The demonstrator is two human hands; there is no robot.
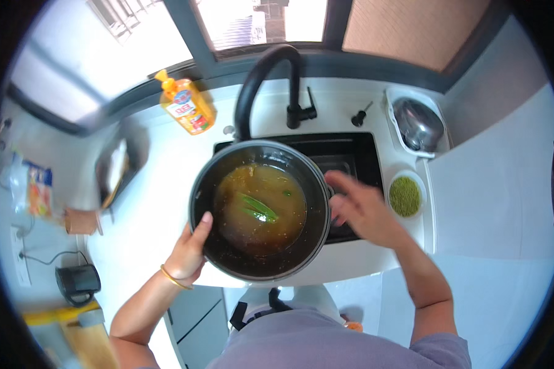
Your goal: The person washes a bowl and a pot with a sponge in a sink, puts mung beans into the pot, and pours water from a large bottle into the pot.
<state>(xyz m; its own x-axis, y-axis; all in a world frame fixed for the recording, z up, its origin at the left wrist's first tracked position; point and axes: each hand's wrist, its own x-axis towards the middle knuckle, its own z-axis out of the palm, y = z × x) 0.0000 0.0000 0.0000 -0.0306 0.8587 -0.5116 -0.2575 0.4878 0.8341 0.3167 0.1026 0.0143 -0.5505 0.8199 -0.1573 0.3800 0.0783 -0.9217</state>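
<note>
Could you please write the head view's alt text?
A person's left hand grips a dark pot of brownish liquid and green pieces, partly over a black sink, the blurred right hand beside the pot. Beyond are a black faucet and orange dish-soap bottle.

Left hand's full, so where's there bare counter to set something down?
The patch of white counter left of the pot is bare, bordered by the orange bottle, a blurred dark item and the left hand. Right of the sink is crowded: bowl of green grains, loaded white tray.

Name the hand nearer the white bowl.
Right. The right hand is just left of the white bowl; the left hand is farther left, gripping the pot by its rim.
</note>
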